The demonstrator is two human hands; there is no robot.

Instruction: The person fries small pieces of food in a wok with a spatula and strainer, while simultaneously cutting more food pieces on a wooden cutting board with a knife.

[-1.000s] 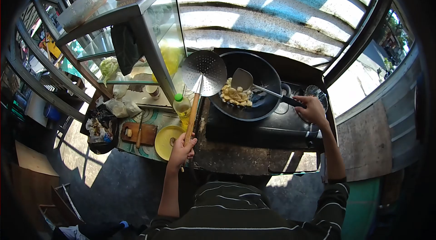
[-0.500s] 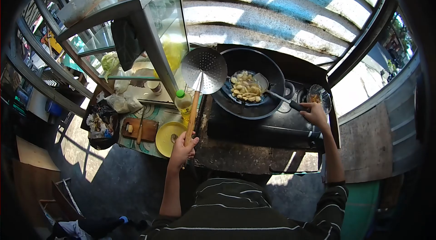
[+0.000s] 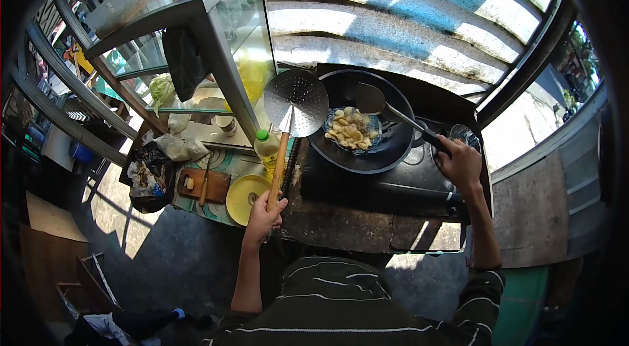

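Observation:
My left hand [image 3: 265, 218] is closed round the wooden handle of a perforated skimmer [image 3: 296, 100], whose round metal head is up beside the wok's left rim. In my right hand [image 3: 460, 164] is the black handle of a spatula [image 3: 371, 98]. Its blade is raised over the far part of the dark wok [image 3: 393, 143], apart from the food. Pale yellow fried pieces [image 3: 352, 130] lie bunched in bubbling oil at the wok's bottom. The wok rests on a black stove [image 3: 367, 185].
Left of the stove are an oil bottle with a green cap [image 3: 267, 148], a yellow plate [image 3: 246, 198], and a cutting board [image 3: 190, 185] with a knife [image 3: 204, 182]. A glass bowl [image 3: 466, 136] sits right of the wok. A glass display case [image 3: 229, 51] stands at left.
My right hand has lifted the spatula blade off the food, up and slightly left, turning it over the wok. The skimmer in my left hand stays nearly still.

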